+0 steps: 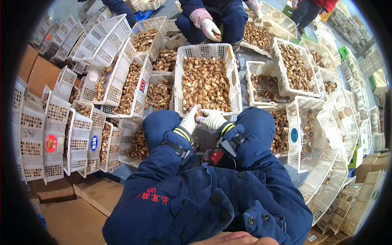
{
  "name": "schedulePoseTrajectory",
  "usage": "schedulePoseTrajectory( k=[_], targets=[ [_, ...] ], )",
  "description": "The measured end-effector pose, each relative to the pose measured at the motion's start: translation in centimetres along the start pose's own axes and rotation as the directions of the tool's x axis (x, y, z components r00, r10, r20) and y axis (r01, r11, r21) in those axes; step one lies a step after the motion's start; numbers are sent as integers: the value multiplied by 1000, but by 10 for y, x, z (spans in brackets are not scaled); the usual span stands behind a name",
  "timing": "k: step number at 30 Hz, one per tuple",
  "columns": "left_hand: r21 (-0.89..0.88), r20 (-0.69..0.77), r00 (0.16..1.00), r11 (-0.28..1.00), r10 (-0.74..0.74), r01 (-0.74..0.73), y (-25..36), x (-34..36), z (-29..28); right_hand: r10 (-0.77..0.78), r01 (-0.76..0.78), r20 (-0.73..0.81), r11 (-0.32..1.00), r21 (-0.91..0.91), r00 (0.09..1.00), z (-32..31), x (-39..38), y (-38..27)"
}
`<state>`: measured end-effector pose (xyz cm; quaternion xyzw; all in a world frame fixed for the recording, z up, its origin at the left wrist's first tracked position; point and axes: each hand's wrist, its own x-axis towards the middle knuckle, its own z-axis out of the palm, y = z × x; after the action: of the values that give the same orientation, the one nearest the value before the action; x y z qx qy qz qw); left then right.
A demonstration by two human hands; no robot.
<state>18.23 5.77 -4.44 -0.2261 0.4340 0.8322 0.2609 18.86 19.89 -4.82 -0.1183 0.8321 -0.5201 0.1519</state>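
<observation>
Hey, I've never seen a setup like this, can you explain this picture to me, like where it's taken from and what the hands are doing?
There's no machine here: a camera on a person's head looks down, and its wide lens bends straight edges. The left hand and right hand are the wearer's, in striped gloves. They meet at the near end of a white crate full of brown, lumpy pieces, perhaps mushrooms. Anything between the fingertips is too small to make out. More crates of pieces stand on both sides. Opposite, a co-worker's gloved hand holds a brown piece.
</observation>
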Motion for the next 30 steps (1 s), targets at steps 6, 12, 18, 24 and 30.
schedulePoseTrajectory(
  k=[6, 12, 18, 24, 30],
  targets=[
    [9, 24, 998, 998, 60, -60, -6, 16, -17, -18, 17, 23, 999, 51, 1000, -2, 0, -2],
    [-35, 12, 992, 991, 126, -126, -7, 22, -18, -64, 65, -41, 998, 19, 997, -5, -4, -15],
    [-287, 145, 973, 949, 177, -130, 6, 20, -12, -13, 38, -181, 990, 137, 983, -9, -1, -24],
    [-229, 50, 987, 964, 154, -138, 11, 9, 0, 29, 9, -294, 992, 125, 956, -16, -1, -23],
    [-173, -19, 997, 982, 72, -74, 8, 7, -7, -53, 73, -423, 997, 31, 905, -9, 5, -20]
  ],
)
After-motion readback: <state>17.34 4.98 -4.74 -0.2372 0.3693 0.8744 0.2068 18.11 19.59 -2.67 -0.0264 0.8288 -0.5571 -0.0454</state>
